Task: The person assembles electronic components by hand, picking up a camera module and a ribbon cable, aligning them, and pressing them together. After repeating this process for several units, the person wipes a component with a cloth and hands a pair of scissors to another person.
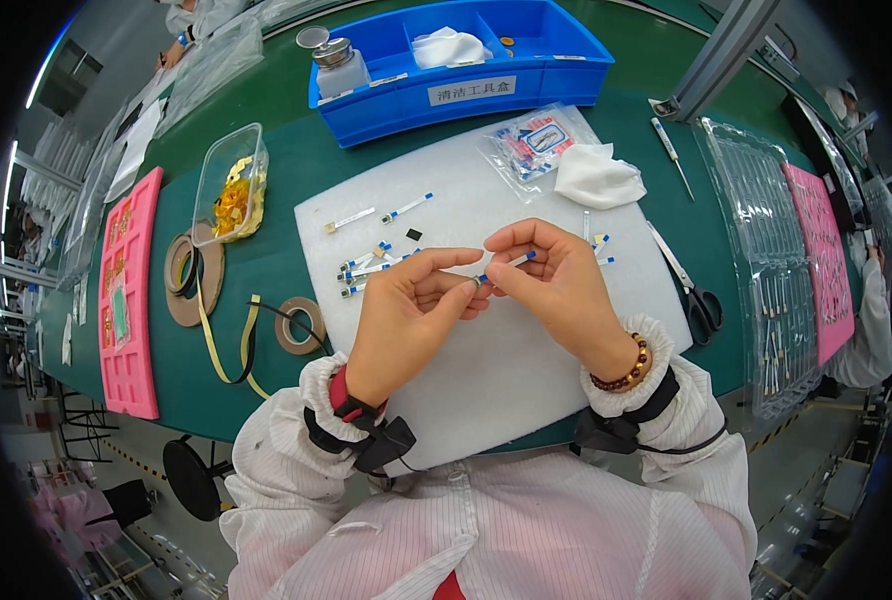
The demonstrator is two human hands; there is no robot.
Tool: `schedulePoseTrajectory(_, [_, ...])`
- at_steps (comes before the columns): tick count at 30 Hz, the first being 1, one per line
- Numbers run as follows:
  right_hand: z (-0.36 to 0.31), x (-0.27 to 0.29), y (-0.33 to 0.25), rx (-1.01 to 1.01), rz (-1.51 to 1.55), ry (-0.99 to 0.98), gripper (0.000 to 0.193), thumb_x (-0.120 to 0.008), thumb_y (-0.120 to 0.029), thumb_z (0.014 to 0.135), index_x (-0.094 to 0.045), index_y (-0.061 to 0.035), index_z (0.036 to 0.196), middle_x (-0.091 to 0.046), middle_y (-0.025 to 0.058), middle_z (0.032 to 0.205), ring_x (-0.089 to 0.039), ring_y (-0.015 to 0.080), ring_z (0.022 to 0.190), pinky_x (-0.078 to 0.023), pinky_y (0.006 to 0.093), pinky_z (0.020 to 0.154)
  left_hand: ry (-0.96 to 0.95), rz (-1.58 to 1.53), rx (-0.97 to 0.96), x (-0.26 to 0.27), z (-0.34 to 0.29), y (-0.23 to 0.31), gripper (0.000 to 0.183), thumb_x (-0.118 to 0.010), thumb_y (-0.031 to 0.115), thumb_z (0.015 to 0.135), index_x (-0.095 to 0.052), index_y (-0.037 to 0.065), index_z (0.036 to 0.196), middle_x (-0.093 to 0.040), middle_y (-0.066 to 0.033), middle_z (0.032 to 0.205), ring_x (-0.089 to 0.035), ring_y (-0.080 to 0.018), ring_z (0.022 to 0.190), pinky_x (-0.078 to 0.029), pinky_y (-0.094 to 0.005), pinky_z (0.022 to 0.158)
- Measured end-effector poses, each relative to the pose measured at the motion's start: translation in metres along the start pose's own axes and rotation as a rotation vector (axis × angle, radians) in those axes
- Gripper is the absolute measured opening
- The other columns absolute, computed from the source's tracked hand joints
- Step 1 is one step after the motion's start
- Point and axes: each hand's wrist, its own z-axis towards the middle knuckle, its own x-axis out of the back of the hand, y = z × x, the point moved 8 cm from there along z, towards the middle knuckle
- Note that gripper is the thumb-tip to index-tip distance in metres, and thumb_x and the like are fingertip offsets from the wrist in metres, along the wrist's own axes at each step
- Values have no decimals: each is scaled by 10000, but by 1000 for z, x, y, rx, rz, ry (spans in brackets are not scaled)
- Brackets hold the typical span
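Note:
Over the white foam mat (486, 390), my left hand (406, 315) and my right hand (561, 295) meet at a small flat ribbon cable (529, 256) with blue ends. Thumb and fingertips of my left hand pinch its near end, where a dark small part is mostly hidden. My right thumb and fingers close on the same cable, its blue tip sticking out above them. Left of my hands lies a loose cluster of similar cables (371, 262), with a small black square (413, 234) beside it. A few more cables (602, 245) lie just right of my right hand.
A blue divided bin (466, 95) stands at the back, holding a pump bottle (338, 65) and white cloth. White wipes (599, 177), a plastic bag (541, 145), scissors (701, 310) and a screwdriver (671, 150) lie rightward. Tape rolls (299, 326), a clear tub (231, 190) and pink tray (131, 300) lie leftward.

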Motion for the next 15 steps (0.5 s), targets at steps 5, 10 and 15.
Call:
schedulePoseTrajectory(5, [1,-1,-1,-4,-10,3,248,-728,-75,867,-664,25,1086,-669,64,946,-667,90,824,-542,210,741,7,13,-11,1,1,2,315,-618,-20,948,-607,-58,1261,-751,-164,986,-738,-191,922,-606,-290,831])
schedulePoseTrajectory(10, [0,-1,0,3,-12,3,229,-724,-74,872,-664,23,1070,-673,62,940,-668,88,807,-541,206,731,16,6,-25,0,-1,2,314,-625,-9,945,-620,-45,1257,-753,-144,955,-739,-175,887,-606,-282,800])
schedulePoseTrajectory(15, [-5,-2,1,-9,-22,-10,197,-718,-72,876,-665,22,1040,-678,60,912,-668,85,803,-538,203,719,7,6,-29,-2,-6,1,323,-622,-18,942,-611,-49,1264,-753,-145,963,-739,-178,895,-605,-283,807])
